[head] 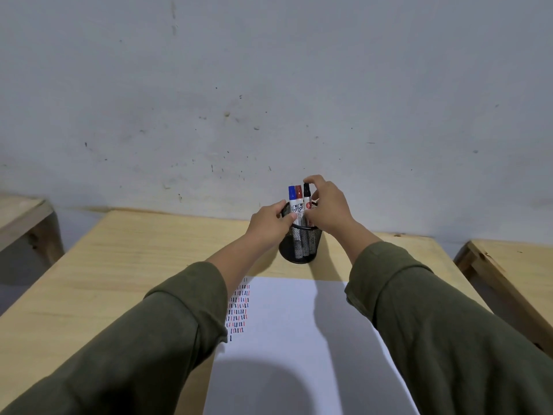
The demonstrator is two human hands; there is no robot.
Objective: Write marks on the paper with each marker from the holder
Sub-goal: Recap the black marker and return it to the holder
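Note:
A black mesh holder stands on the wooden table beyond the paper. Three capped markers stand in it: blue, red and black. My left hand grips the holder's rim from the left. My right hand pinches the black marker, fingertips at its cap and thumb on its barrel. White paper lies in front of me, with rows of short blue, red and black strokes along its left edge, partly hidden by my left sleeve.
The wooden table butts against a scuffed grey wall. Other wooden furniture stands at the far left and far right. My head's shadow falls on the lower part of the paper.

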